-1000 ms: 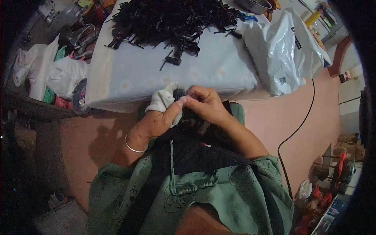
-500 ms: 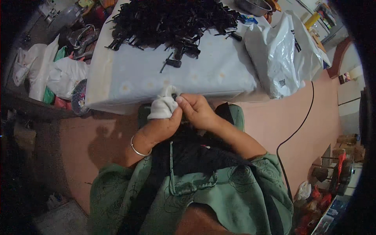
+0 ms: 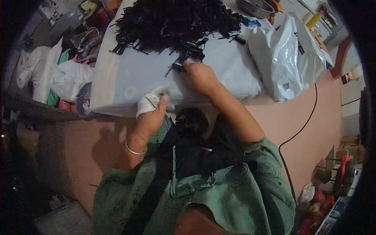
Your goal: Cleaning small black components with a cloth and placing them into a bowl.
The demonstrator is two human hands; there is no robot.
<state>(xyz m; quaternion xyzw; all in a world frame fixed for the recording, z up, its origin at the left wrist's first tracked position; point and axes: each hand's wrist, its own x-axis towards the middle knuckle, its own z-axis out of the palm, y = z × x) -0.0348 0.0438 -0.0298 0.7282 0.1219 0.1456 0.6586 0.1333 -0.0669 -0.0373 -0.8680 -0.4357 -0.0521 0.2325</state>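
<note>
My left hand [image 3: 150, 115] grips a bunched white cloth [image 3: 149, 101] at the near edge of the white-covered table [image 3: 129, 78]. My right hand [image 3: 199, 76] is stretched out over the table, its fingers closed on a small black clip-like part [image 3: 178, 67] at the near fringe of a large heap of black parts [image 3: 172, 23]. A dark bundle of finished black pieces [image 3: 192, 119] lies in my lap between the two forearms.
A white plastic bag [image 3: 286, 55] stands at the table's right end, a metal bowl [image 3: 256, 7] behind it. White bags and clutter [image 3: 58, 76] sit on the left floor. A black cable [image 3: 301, 125] runs across the pink floor on the right.
My right hand left the cloth and reached forward onto the table to the edge of the black heap. The left hand stayed at the table edge with the cloth.
</note>
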